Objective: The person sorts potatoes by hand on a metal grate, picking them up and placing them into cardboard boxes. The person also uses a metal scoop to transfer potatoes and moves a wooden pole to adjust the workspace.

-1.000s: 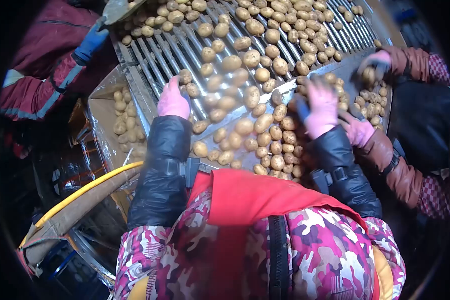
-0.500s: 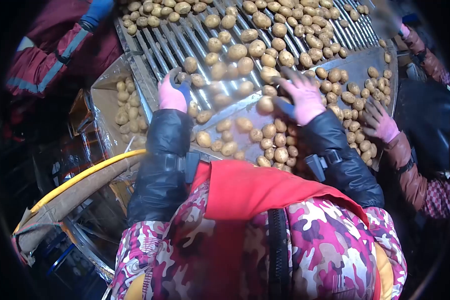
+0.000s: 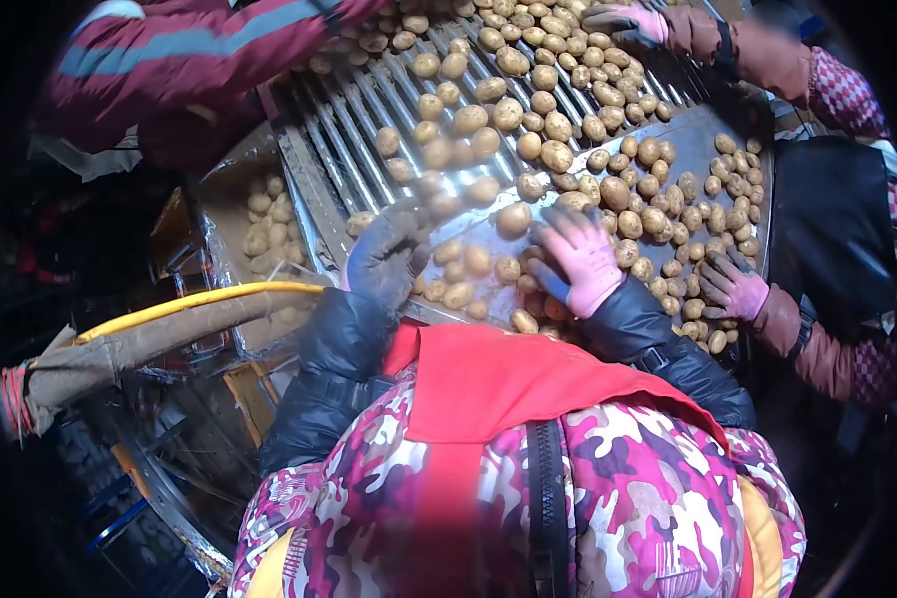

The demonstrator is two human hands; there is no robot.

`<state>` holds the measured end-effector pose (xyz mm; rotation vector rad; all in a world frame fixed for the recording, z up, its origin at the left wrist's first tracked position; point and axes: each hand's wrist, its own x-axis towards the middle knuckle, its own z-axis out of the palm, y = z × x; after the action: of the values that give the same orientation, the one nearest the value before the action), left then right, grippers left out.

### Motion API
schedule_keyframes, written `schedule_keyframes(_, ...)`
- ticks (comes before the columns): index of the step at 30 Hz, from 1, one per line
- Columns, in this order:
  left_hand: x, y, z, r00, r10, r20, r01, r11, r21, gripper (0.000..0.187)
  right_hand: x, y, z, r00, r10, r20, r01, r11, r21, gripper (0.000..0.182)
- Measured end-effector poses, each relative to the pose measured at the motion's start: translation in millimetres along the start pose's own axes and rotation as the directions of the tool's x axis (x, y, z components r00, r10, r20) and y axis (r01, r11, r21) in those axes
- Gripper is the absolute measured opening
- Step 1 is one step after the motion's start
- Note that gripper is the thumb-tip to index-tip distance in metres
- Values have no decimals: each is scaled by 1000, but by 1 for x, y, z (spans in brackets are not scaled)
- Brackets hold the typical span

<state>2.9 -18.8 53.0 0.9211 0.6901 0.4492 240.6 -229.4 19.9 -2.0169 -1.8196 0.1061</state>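
Note:
Both my hands wear pink gloves with dark palms and fingers. My left hand (image 3: 389, 254) is turned with its dark side up at the lower left edge of the metal tray (image 3: 483, 214), beside a few potatoes; whether it holds one is hidden. Over the tray, my right hand (image 3: 580, 261) has its fingers spread, back up, above potatoes (image 3: 508, 269). Some potatoes lie under or against it. Beyond the tray, more potatoes (image 3: 508, 115) rest on metal rollers (image 3: 344, 130).
At the right, a co-worker's gloved hand (image 3: 733, 287) touches potatoes; another gloved hand (image 3: 628, 22) is at the top. A maroon sleeve (image 3: 199, 50) reaches in from the upper left. A potato-filled box (image 3: 219, 209) and yellow-edged padded bar (image 3: 199, 311) are left.
My left hand has moved down and right off the rollers and turned over. My right hand has come slightly down and left. The maroon sleeve and a co-worker's upper hand reach further over the rollers.

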Motion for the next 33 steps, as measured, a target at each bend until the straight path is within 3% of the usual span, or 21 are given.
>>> schedule_keyframes(3, -6, -8, -3, 995, 24, 99, -31, 997, 71, 41, 7, -12, -2, 991, -74, 114, 62, 992, 110, 52)
schedule_keyframes(4, -3, -9, 0, 990, -137, -36, 132, 985, -110, 35, 8, -14, 2, 989, -103, 109, 94, 992, 87, 53)
schedule_keyframes(7, -5, -17, -6, 964, -251, -90, 225, 946, -232, 26, 9, -16, 4, 993, -67, 101, 54, 991, 123, 54)
schedule_keyframes(8, -8, -11, 2, 954, -270, -128, 243, 950, -197, 15, 9, -15, 5, 993, -35, 111, 18, 989, 150, 55)
schedule_keyframes(11, -10, -14, -9, 954, -300, -25, 291, 939, -184, 21, 8, -15, 8, 995, -34, 90, 24, 993, 117, 54)
schedule_keyframes(14, -19, -5, -4, 939, -321, -119, 302, 940, -156, 32, 8, -17, 7, 993, -9, 120, -5, 993, 118, 56)
schedule_keyframes(17, -30, -18, -5, 893, -247, -377, 170, 959, -227, 43, 6, -13, 15, 995, 1, 103, -13, 994, 112, 55)
schedule_keyframes(18, -38, -20, -14, 921, -170, -350, 149, 985, -86, 47, 5, -13, 17, 996, 6, 94, -17, 994, 107, 55)
schedule_keyframes(22, -73, -24, -78, 896, -321, -306, 309, 947, -89, 47, 2, -5, 26, 994, 25, 105, -32, 997, 70, 53)
schedule_keyframes(23, -91, -10, -60, 878, -163, -451, 241, 963, 120, 45, -1, -2, 29, 994, 28, 103, -34, 997, 64, 56)
schedule_keyframes(25, -105, -13, -104, 874, -121, -471, 188, 977, 98, 44, -1, 2, 37, 995, 17, 93, -24, 998, 64, 62)
schedule_keyframes(26, -106, -18, -134, 858, -137, -496, 157, 988, -1, 43, -1, 1, 37, 993, 27, 113, -32, 999, 42, 60)
schedule_keyframes(29, -116, 6, -141, 892, -191, -410, 48, 941, -334, 40, 1, -1, 34, 997, -17, 82, 17, 1000, -2, 57)
schedule_keyframes(30, -119, 8, -145, 907, -185, -378, 37, 930, -366, 39, 0, 1, 37, 997, -32, 72, 34, 999, -28, 56)
schedule_keyframes(33, -120, 3, -141, 888, -63, -455, -37, 978, -207, 39, -2, 1, 39, 997, -18, 79, 19, 1000, -9, 57)
